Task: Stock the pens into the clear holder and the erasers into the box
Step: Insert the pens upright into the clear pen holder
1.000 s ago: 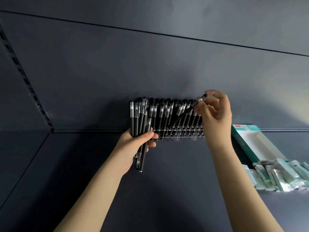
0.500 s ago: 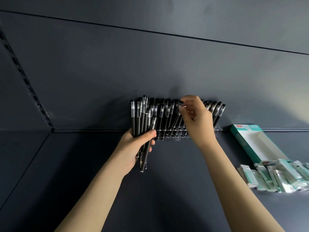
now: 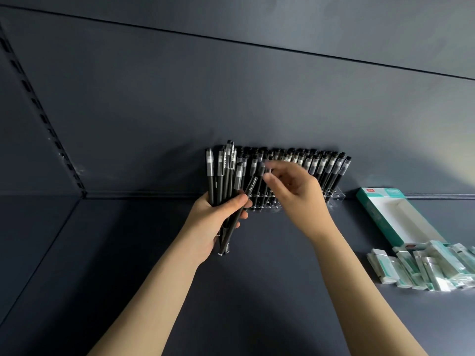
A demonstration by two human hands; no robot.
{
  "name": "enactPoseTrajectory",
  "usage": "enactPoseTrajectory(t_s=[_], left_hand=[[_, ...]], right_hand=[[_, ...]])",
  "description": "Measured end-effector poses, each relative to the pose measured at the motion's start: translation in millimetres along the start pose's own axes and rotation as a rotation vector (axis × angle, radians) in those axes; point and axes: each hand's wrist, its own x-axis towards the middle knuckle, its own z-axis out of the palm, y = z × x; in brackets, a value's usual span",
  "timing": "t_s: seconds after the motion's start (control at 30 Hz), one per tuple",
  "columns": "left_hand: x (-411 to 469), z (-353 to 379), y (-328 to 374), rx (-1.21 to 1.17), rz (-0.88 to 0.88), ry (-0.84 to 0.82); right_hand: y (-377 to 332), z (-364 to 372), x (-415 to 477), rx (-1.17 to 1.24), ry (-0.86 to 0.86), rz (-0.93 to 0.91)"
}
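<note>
My left hand grips a bundle of black pens, held upright in front of the shelf's back wall. One pen leans out of the bundle to the right. My right hand is blurred, and its thumb and fingertips pinch that pen's cap. Behind my hands, the clear holder stands against the back wall with a row of several black pens in it. At the right lies an open green-and-white box, with a heap of wrapped erasers in front of it.
Everything sits on a dark shelf with a dark back panel. A slotted upright rail runs along the left corner. Another shelf's underside is overhead.
My right hand set a pen into the holder's row, then moved left to the bundle and took hold of the leaning pen's cap. My left hand stayed where it was.
</note>
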Motion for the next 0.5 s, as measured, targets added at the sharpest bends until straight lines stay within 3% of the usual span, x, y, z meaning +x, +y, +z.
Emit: enactPoseTrajectory(t_s=[0.1,0.27,0.4,0.5], left_hand=[[-3,3,0,0.034,-0.001,-0.016],[-9,9,-3,0.094,0.031,-0.051],[-10,20,-6,0.081,0.062,0.008],[-9,24,-9,0.102,0.08,0.027]], right_hand=[[-8,4,-10,0.279,-0.146,0.188],[-4,-3,-14,0.555,-0.148,0.286],[2,-24,-8,0.645,0.095,0.238],[9,-46,2,0.511,0.384,0.168]])
